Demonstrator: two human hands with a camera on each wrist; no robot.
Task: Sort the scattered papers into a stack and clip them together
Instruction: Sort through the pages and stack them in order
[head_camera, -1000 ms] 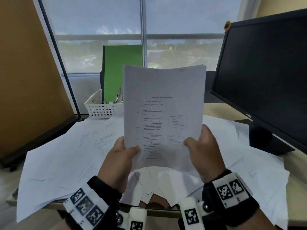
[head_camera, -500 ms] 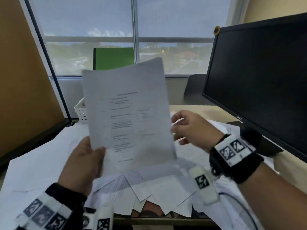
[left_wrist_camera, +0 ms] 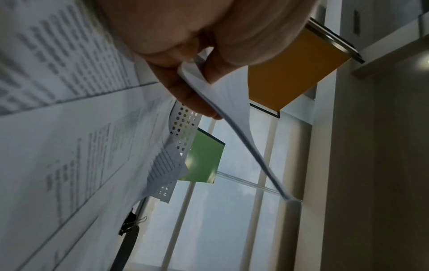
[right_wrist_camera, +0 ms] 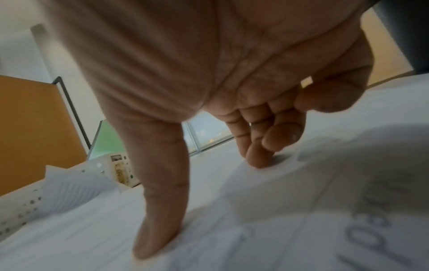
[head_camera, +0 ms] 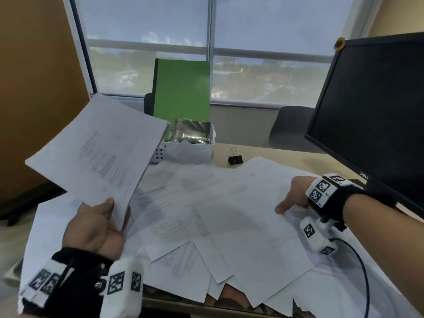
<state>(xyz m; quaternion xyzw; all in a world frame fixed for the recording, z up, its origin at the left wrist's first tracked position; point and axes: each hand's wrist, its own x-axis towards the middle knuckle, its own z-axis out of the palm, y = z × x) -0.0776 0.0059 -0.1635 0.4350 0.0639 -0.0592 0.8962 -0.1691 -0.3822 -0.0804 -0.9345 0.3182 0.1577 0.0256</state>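
Few sheets gathered into a thin stack point(head_camera: 96, 154), pinched by left hand point(head_camera: 96, 228); right hand point(head_camera: 292, 196) unclenched, fingertips point(right_wrist_camera: 257, 159) pressing scattered papers point(head_camera: 229, 214) on bench point(head_camera: 263, 154); binder clip point(head_camera: 235, 159) untouched; most sorting left.

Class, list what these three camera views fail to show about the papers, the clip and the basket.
- Print on the held sheets: head view, blurred; left wrist view shows only their edge.
- How many sheets the left hand grips: too thin to count.
- Contents of the white basket: head view, partly covered by the held sheets and a shiny wrapper.
- Binder clip: small in every view.
- Desk under the scattered papers: covered.
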